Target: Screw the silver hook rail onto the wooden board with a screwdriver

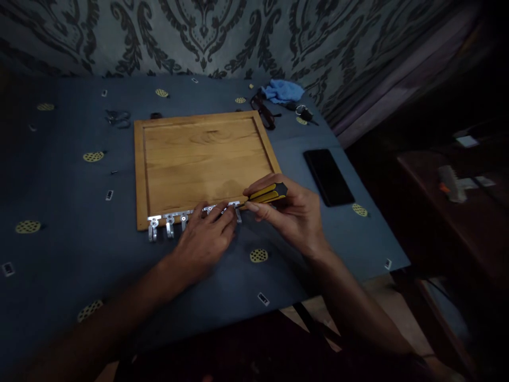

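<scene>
A wooden tray-like board (199, 159) lies flat on the blue-covered table (79, 239). Along its near edge runs a metal hook rail (175, 218) with several hooks hanging off the front. My left hand (207, 236) lies on the rail's right part, fingers pressing it down. My right hand (290, 215) grips a yellow-and-black screwdriver (268, 193), held level with its tip at the rail's right end.
A black phone (328, 176) lies right of the board. Behind the board are dark glasses (265, 112), a blue cloth (283, 90) and keys (304, 112). Scissors (118, 118) lie at the back left. The table's right edge drops to a dark floor.
</scene>
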A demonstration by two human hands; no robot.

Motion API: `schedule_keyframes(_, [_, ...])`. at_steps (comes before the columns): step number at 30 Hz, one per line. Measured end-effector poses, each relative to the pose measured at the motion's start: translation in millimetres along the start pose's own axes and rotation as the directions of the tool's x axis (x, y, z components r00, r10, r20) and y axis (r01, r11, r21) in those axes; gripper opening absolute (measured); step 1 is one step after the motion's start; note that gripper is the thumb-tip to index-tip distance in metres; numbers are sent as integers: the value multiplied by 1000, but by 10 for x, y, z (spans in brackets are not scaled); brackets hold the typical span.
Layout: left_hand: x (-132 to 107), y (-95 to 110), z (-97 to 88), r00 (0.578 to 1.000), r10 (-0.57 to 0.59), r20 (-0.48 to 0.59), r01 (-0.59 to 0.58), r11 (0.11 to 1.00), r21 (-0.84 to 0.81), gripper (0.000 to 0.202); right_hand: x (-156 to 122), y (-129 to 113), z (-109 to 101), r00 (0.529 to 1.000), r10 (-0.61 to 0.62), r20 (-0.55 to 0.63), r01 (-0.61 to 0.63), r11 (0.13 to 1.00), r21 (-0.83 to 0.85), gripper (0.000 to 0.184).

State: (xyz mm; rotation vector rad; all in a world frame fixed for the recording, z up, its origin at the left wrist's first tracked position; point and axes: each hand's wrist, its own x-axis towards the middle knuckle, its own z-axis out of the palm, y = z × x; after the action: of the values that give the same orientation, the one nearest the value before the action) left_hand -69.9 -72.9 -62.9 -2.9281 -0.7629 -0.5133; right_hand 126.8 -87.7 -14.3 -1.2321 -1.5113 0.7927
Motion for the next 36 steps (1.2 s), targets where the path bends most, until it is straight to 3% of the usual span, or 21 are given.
schedule_keyframes(6, [10, 3, -5, 1000, -11, -11, 10, 1000, -4, 29, -11, -22, -69, 994, 47, 93, -54, 996, 69, 21])
schedule_keyframes(10, [6, 0, 0, 1000, -3, -10, 3, 1000, 2, 29, 18, -24, -138, 984, 6, 179, -14, 999, 41, 17])
schedule_keyframes(16, [-3, -13, 5, 1000, -10, 25, 10, 1000, 6, 30, 24, 32, -1, 997, -27, 67, 28, 999, -17, 21])
schedule_keyframes(20, [0, -15, -3, 1000, 4, 28, -5, 1000, 6, 30, -1, 24, 96, 1000, 23, -11, -23, 999, 24, 26])
schedule_keyframes(23, [6, -9, -12, 999, -4, 33, 4, 1000, 9, 30, -8, -1, 79, 999, 42, 3, -42, 997, 67, 23])
schedule_keyframes(26, [5, -11, -10, 999, -10, 38, 10, 1000, 13, 30, -1, -28, -2, 995, 24, 95, -34, 994, 100, 17])
schedule_keyframes(29, [2, -21, -5, 999, 12, 33, -12, 1000, 24, 29, 8, -38, -75, 984, -12, 175, -4, 996, 90, 22])
schedule_keyframes(36, [10, -32, -24, 1000, 18, 13, -18, 999, 35, 29, 3, 35, 4, 999, -30, 20, 29, 999, 28, 20])
